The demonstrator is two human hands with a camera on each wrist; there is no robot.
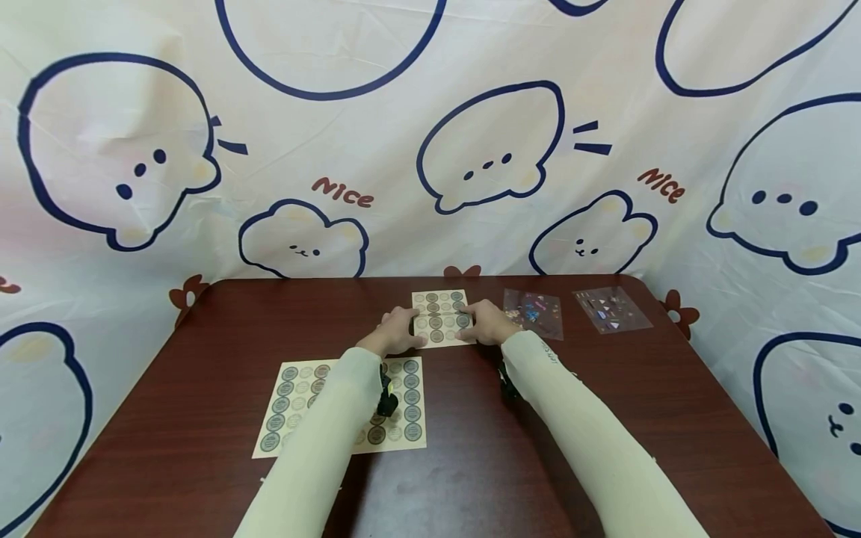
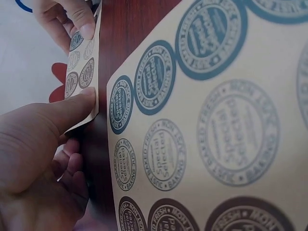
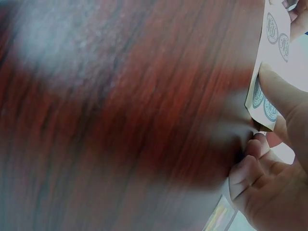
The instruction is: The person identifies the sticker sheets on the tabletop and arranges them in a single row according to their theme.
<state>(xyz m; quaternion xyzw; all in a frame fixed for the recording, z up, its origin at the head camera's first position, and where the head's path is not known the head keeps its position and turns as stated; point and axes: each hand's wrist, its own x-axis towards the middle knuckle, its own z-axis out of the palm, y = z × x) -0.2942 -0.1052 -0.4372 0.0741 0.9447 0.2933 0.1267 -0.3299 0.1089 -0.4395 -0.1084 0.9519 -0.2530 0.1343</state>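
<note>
A cream sheet of round stickers [image 1: 441,329], with a crease across its middle, is between both hands at the far side of the table. My left hand [image 1: 397,334] pinches its left edge, thumb on top and the other fingers curled below, as the left wrist view shows. At the right edge my right hand [image 1: 493,323] does the same; its thumb [image 3: 279,89] presses on the stickers near a corner. A larger sticker sheet [image 1: 412,441] lies flat nearer me, partly hidden under the left forearm. Its printed circles read "Special Selected".
To the right of the hands lies a clear bag of small colourful pieces [image 1: 536,314]. Farther right is another clear bag with small shapes [image 1: 612,308]. The dark wooden table [image 1: 511,478] ends at a printed cloth backdrop [image 1: 390,149].
</note>
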